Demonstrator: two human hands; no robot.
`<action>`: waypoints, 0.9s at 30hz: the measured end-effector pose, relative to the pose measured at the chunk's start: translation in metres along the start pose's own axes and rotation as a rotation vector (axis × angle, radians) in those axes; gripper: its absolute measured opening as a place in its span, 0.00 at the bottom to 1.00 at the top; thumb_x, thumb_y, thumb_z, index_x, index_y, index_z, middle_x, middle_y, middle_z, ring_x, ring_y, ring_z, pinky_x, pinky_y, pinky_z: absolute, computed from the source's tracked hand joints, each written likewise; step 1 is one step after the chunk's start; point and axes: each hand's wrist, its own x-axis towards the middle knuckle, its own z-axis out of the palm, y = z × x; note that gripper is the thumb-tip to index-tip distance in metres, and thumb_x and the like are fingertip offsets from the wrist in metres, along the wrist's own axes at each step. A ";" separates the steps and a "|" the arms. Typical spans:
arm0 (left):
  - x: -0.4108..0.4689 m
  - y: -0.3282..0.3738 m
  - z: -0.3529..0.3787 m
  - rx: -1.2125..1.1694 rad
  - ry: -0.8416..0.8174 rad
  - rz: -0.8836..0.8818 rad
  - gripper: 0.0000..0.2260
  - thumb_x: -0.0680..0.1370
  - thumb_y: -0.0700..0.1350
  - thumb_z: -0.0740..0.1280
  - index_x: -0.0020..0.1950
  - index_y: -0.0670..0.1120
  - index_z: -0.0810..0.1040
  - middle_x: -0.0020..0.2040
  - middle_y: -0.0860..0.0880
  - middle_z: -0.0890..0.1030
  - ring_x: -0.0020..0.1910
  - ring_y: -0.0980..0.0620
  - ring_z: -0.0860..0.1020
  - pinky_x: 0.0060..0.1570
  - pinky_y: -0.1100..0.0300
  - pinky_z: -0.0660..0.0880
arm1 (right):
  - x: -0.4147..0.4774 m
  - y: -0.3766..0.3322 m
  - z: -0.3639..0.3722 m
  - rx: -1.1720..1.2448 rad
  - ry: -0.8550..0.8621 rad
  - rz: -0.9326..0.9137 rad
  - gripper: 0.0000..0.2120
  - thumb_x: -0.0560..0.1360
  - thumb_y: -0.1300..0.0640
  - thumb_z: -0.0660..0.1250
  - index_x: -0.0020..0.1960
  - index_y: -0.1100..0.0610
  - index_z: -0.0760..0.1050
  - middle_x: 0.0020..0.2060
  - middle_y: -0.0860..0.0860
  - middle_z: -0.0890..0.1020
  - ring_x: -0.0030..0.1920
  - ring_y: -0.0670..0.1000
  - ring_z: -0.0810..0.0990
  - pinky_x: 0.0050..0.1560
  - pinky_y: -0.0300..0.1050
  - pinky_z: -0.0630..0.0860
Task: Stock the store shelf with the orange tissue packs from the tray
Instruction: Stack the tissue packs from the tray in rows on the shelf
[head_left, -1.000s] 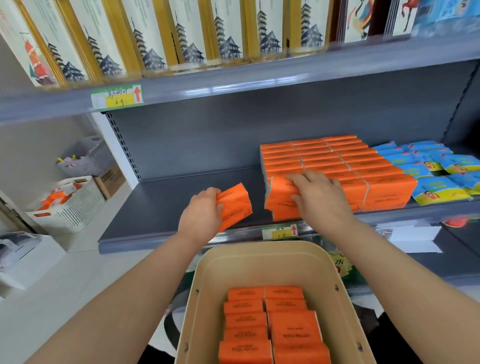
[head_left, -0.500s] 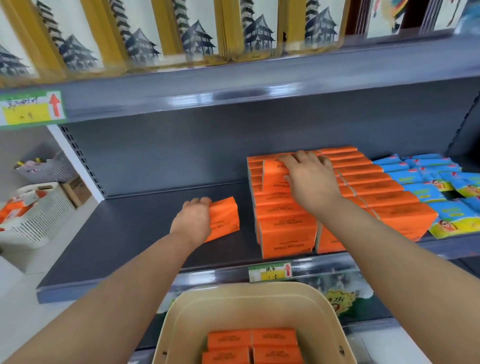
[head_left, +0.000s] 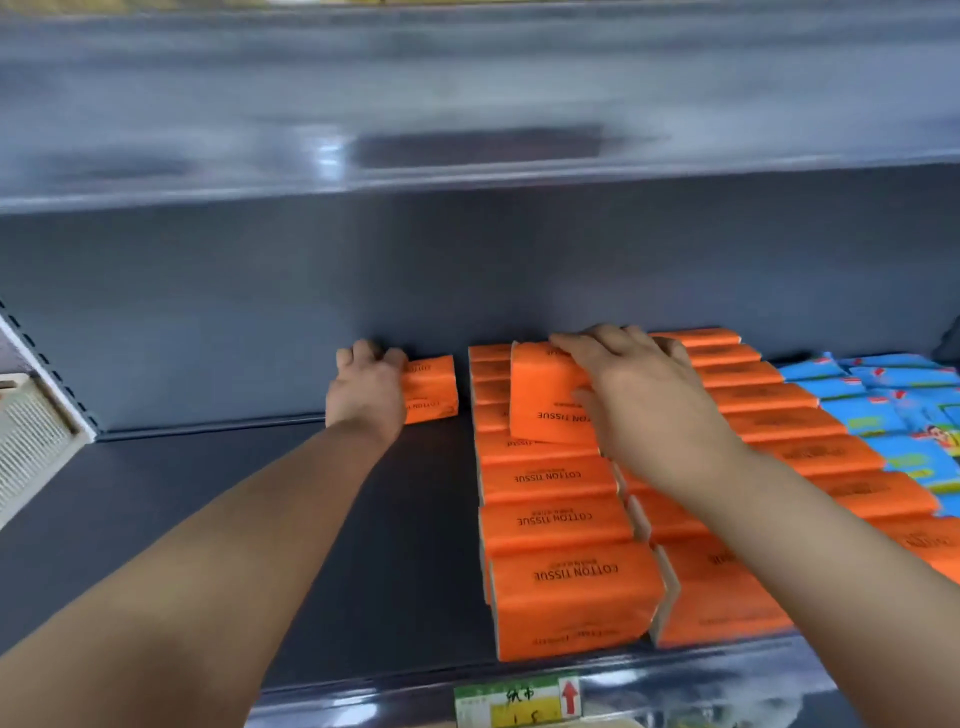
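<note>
Orange tissue packs (head_left: 566, 597) stand in rows on the dark grey shelf (head_left: 208, 519), right of middle. My left hand (head_left: 366, 387) grips one orange pack (head_left: 431, 389) deep at the back wall, just left of the rows. My right hand (head_left: 639, 395) holds another orange pack (head_left: 545, 400) tilted on top of the rear part of the leftmost row, fingers over its top edge. The tray is out of view below.
Blue tissue packs (head_left: 883, 410) lie to the right of the orange rows. The upper shelf's edge (head_left: 467, 156) overhangs close above. A white basket (head_left: 31, 441) shows at the far left. A price tag (head_left: 519, 704) sits on the front rail.
Both hands have reached deeper into the shelf with their packs: the left one to the back wall, the right one along the top of the leftmost row. The view moved closer, losing the tray.
</note>
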 end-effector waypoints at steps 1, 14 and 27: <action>0.005 0.000 0.002 -0.019 0.012 0.000 0.22 0.74 0.31 0.56 0.65 0.46 0.71 0.61 0.42 0.67 0.62 0.41 0.64 0.54 0.47 0.74 | -0.001 0.000 0.001 -0.008 0.015 -0.002 0.29 0.70 0.65 0.68 0.70 0.52 0.68 0.60 0.51 0.76 0.60 0.57 0.73 0.58 0.57 0.71; -0.003 -0.001 0.005 -0.151 0.068 0.067 0.24 0.72 0.29 0.58 0.68 0.44 0.67 0.62 0.44 0.67 0.62 0.44 0.65 0.56 0.48 0.75 | -0.004 -0.007 -0.010 0.017 0.030 -0.032 0.28 0.66 0.66 0.72 0.65 0.52 0.74 0.54 0.52 0.80 0.54 0.58 0.77 0.52 0.51 0.73; -0.035 -0.086 -0.048 -0.157 0.120 0.068 0.24 0.73 0.30 0.61 0.68 0.42 0.68 0.66 0.44 0.68 0.64 0.43 0.65 0.56 0.49 0.74 | 0.103 -0.120 0.026 0.309 -0.207 -0.068 0.22 0.71 0.61 0.66 0.64 0.52 0.68 0.61 0.52 0.73 0.62 0.55 0.73 0.60 0.48 0.72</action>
